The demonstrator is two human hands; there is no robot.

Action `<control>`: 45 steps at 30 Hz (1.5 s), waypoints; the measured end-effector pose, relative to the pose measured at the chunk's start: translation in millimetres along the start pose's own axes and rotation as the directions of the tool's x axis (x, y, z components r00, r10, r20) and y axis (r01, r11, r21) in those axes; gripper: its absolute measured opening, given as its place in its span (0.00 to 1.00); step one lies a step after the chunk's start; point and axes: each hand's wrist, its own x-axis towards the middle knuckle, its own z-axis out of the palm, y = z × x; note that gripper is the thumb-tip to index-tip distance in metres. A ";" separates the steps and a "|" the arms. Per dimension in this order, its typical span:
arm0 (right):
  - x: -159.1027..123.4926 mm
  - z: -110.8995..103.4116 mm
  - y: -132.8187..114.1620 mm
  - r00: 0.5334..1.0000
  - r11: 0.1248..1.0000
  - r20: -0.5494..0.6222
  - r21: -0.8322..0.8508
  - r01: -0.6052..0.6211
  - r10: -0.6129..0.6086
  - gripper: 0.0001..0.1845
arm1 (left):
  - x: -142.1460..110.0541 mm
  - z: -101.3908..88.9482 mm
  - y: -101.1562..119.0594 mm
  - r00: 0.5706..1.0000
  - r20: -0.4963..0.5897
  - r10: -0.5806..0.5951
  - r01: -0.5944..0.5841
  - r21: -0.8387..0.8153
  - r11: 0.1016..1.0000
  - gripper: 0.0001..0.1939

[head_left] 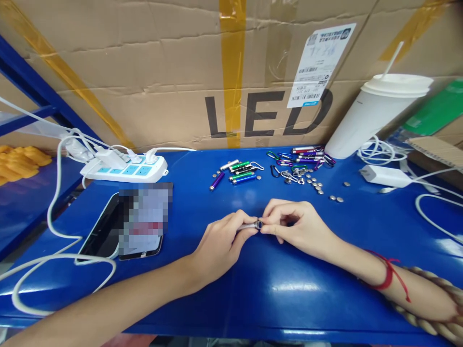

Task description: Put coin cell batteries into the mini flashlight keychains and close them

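The left hand grips a silver tube between thumb and fingers, over the table. The right hand brings thumb and forefinger to its dark end; whether they grip anything, I cannot tell. The tube looks light, stiff and smooth, apt to slip or roll, so mid-barrel seems the surest hold. Farther off, loose cells look slick, best taken by their rims; beyond lie coloured tubes.

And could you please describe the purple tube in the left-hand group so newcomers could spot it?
Find the big LED box, then the white power strip before it. To its right lies the nearer group of tubes; the purple tube, at its front left, is the only purple one there.
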 end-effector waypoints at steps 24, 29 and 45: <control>-4.7 -9.2 4.4 0.954 0.929 0.111 -0.222 0.296 -0.278 0.11 | 0.6 0.3 -2.9 0.980 0.103 0.172 -0.184 0.116 0.976 0.12; -6.5 -9.4 6.0 0.940 0.897 0.130 -0.285 0.339 -0.314 0.09 | 0.3 1.0 -2.6 0.967 0.079 0.243 -0.251 0.127 0.960 0.11; -10.9 -1.7 7.9 0.974 0.875 0.037 -0.433 0.216 -0.223 0.11 | 0.0 2.9 -4.0 0.971 -0.002 0.240 -0.233 0.228 0.945 0.10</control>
